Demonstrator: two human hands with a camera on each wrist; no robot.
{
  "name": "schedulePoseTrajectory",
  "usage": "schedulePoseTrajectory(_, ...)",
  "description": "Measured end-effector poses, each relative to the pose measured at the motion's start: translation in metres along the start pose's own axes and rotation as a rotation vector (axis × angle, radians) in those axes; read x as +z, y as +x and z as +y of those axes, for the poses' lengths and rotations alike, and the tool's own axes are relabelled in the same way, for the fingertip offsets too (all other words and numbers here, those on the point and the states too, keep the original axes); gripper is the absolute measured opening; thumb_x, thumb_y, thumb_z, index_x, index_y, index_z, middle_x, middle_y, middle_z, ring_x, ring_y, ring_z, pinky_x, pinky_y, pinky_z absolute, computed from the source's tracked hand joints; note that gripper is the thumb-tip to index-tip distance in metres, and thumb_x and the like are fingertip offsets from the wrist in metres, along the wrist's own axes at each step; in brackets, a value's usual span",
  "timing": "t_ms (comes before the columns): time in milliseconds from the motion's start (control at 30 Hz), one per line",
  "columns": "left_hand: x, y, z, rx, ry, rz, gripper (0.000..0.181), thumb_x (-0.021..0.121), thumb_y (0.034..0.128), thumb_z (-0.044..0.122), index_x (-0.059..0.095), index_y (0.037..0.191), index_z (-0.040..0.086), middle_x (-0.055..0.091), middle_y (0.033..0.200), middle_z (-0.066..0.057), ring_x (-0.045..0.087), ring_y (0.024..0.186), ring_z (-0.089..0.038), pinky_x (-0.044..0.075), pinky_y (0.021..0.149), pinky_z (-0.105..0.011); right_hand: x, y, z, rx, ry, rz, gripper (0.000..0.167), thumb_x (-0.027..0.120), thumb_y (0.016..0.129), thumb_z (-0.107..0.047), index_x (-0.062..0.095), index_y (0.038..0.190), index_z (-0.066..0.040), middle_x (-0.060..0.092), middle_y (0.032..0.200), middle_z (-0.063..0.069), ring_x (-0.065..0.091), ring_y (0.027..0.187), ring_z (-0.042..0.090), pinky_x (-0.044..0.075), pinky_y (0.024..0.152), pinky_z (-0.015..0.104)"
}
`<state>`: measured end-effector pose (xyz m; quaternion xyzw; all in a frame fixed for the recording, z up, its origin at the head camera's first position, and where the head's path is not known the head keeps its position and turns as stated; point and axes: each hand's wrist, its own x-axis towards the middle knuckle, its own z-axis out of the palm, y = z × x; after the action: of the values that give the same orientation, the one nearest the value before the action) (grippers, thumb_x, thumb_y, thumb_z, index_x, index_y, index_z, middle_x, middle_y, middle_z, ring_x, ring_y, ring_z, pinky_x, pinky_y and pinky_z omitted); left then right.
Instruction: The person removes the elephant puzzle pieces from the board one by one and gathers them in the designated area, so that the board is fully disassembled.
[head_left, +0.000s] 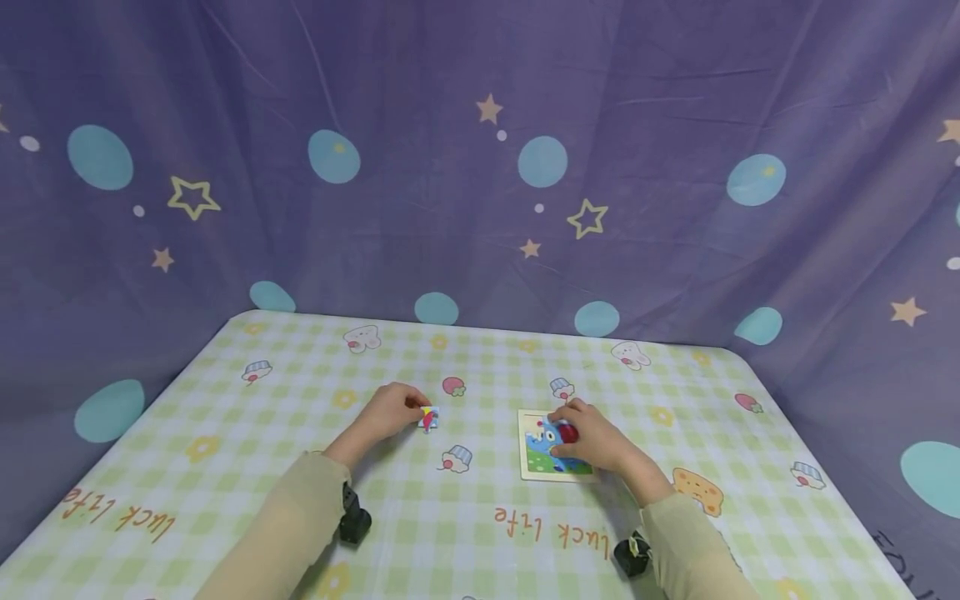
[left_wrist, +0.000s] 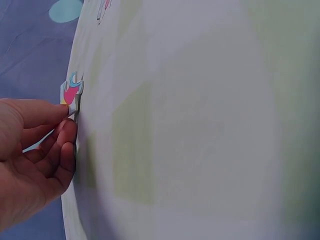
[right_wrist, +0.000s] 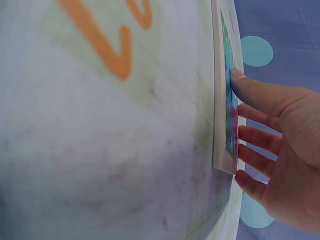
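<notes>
**Jigsaw piece (head_left: 429,420) pinched on one side, elephant puzzle (head_left: 558,478) covered on the other**

From where I stand, the left hand (head_left: 392,410) comes first, out over the bench (head_left: 420,542), grasping the little jigsaw piece by its edge between thumb and finger. The piece shows pink, yellow and light blue and sits low and tilted; I can't tell whether it touches the cloth. That is a slim grip, so I'd worry about the piece slipping or twisting round in the fingertips, and a drop could land it face down.

Between the two hands there's bare checked cloth with a printed cupcake (head_left: 456,459). The piece is well apart from the puzzle.

Further right, the elephant puzzle lies flat in its pale frame, blue elephant over green ground. A pale patch near its upper left corner could be an unfilled place, but it's too small to be sure.

Last comes the right hand (head_left: 592,437), fingers spread and clenched on nothing, its thumb resting on the picture and the rest of it hiding the right part. Pushing sideways there might slide the frame across the smooth-looking cloth, and a dragging thumb could lift any piece that sits loose.
</notes>
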<state>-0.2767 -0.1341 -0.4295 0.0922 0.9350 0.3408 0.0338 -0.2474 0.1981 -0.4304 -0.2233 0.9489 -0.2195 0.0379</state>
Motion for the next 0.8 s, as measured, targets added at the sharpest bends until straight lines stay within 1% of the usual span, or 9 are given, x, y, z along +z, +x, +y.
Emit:
schedulePoseTrajectory(100, 0.001, -0.0003, 0.0008, -0.014, 0.002, 0.008, 0.012, 0.063, 0.0803, 0.009, 0.071, 0.089, 0.007, 0.064, 0.083, -0.002, 0.052, 0.072, -0.014, 0.044, 0.07, -0.03, -0.0002, -0.0003, -0.0003, 0.003, -0.001, -0.001, 0.047, 0.073, 0.075, -0.027, 0.058, 0.116, -0.009, 0.049, 0.12, 0.011, 0.047, 0.109, 0.029, 0.038, 0.092, 0.046)
schedulePoseTrajectory(233, 0.0024, -0.0005, 0.0012, -0.049, 0.002, 0.016, 0.012, 0.064, 0.0801, 0.01, 0.071, 0.089, 0.007, 0.066, 0.086, -0.003, 0.053, 0.075, -0.015, 0.046, 0.074, -0.032, -0.0012, -0.001, -0.0011, 0.005, -0.004, 0.002, 0.047, 0.073, 0.075, -0.027, 0.058, 0.116, -0.009, 0.049, 0.12, 0.012, 0.047, 0.109, 0.03, 0.038, 0.093, 0.047)
schedulePoseTrajectory(467, 0.0026, -0.0003, 0.0025, -0.075, -0.005, 0.027, 0.013, 0.065, 0.0793, 0.011, 0.072, 0.089, 0.007, 0.067, 0.087, -0.003, 0.057, 0.08, -0.016, 0.047, 0.078, -0.035, -0.0013, -0.0003, -0.0004, -0.007, -0.01, -0.002, 0.047, 0.072, 0.076, -0.028, 0.058, 0.116, -0.008, 0.049, 0.119, 0.012, 0.047, 0.108, 0.03, 0.038, 0.092, 0.046)
schedulePoseTrajectory(600, 0.0022, -0.0009, 0.0027, -0.078, -0.008, 0.03, 0.013, 0.066, 0.0784, 0.01, 0.072, 0.089, 0.007, 0.067, 0.086, -0.003, 0.058, 0.081, -0.017, 0.047, 0.078, -0.035, -0.001, -0.0004, -0.0006, -0.006, -0.005, -0.003, 0.047, 0.073, 0.076, -0.027, 0.058, 0.116, -0.008, 0.049, 0.12, 0.012, 0.046, 0.108, 0.03, 0.038, 0.093, 0.046)
schedulePoseTrajectory(800, 0.0032, 0.001, 0.0007, -0.044, 0.014, 0.048, 0.012, 0.067, 0.0762, 0.008, 0.072, 0.087, 0.007, 0.067, 0.083, -0.003, 0.058, 0.078, -0.016, 0.047, 0.076, -0.033, -0.0009, -0.0016, -0.0003, -0.001, 0.002, 0.0, 0.047, 0.073, 0.076, -0.026, 0.058, 0.116, -0.008, 0.048, 0.12, 0.012, 0.046, 0.109, 0.03, 0.038, 0.093, 0.046)
